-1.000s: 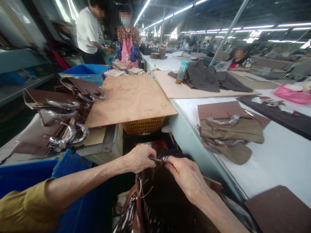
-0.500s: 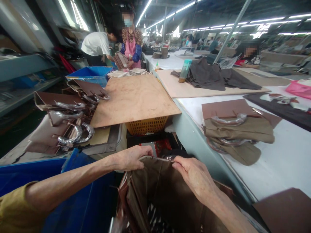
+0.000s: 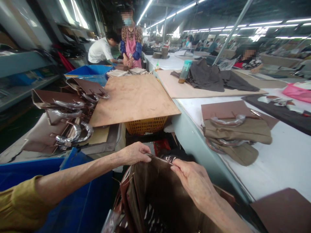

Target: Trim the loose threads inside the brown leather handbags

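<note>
A brown handbag (image 3: 167, 187) is held open over my lap, its dark lining facing up. My left hand (image 3: 136, 152) pinches the far rim on the left side. A short way along the same rim, my right hand (image 3: 190, 176) grips the edge between thumb and fingers. The bag's near part runs out of view at the bottom. A wrapped handle (image 3: 110, 220) shows at its lower left. Patterned black-and-white cloth shows in the shadow low in the bag's area; I cannot tell whether it lies inside.
Brown bags with plastic-wrapped handles (image 3: 73, 132) are stacked at left, above a blue bin (image 3: 80, 191). A wooden board (image 3: 136, 97) lies over a yellow basket (image 3: 145, 125). More bags (image 3: 235, 129) lie on the white table (image 3: 282, 155) at right. Two co-workers stand beyond the board.
My hands have shifted slightly along the bag's rim, and the rim is turned a little. Across the board, the aproned co-worker has lowered the stack of pieces; the white-shirted one has moved right.
</note>
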`<control>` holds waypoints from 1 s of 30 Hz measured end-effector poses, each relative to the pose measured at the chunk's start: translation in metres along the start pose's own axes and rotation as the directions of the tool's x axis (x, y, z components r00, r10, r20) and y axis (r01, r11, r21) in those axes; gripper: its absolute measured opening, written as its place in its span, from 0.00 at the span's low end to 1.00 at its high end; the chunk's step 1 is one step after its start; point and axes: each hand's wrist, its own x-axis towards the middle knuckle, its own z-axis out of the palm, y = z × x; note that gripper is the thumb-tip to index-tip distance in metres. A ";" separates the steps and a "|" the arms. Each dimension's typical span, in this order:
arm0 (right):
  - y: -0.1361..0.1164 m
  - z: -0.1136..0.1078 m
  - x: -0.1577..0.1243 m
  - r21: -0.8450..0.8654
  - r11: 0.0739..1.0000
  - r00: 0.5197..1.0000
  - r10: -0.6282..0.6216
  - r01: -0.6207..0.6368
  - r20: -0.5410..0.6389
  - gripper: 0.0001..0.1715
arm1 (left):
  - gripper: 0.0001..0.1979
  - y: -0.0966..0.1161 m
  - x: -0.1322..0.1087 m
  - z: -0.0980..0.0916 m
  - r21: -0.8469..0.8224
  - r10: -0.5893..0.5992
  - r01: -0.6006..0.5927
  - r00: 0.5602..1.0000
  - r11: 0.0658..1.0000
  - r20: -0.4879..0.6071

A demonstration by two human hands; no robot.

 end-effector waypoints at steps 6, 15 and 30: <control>0.003 0.000 0.001 0.083 0.996 0.999 0.042 -0.044 0.020 0.09 | 0.14 0.001 0.002 0.004 -0.057 -0.023 0.024 0.999 0.998 0.029; 0.011 0.000 0.001 0.184 0.982 0.999 0.029 -0.033 0.027 0.08 | 0.14 -0.002 0.001 0.012 -0.195 -0.035 0.037 0.999 0.980 0.015; -0.009 -0.009 0.010 0.237 0.971 0.999 -0.022 0.015 0.029 0.12 | 0.13 0.004 -0.003 0.015 -0.046 0.000 -0.001 1.000 0.999 -0.031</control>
